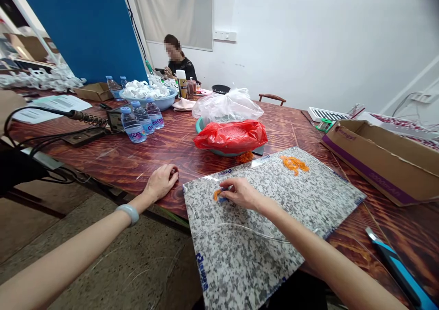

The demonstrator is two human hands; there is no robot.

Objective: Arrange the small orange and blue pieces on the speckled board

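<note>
My right hand is over the speckled grey-and-white board, its thumb and fingers bent together near a small orange bundle. A small blue patch shows right under the fingertips; what they pinch is too small to make out. Farther back on the same board lies a larger loose pile of orange bands or threads. My left hand rests on the wooden table beside the board's left corner, with curled fingers and nothing visible in them. A pale bracelet circles the left wrist.
Behind the board, a red plastic bag covers a teal basin. Water bottles and a soldering iron stand are at left. A cardboard box and a blue-black utility knife are at right. Another person sits at the far side.
</note>
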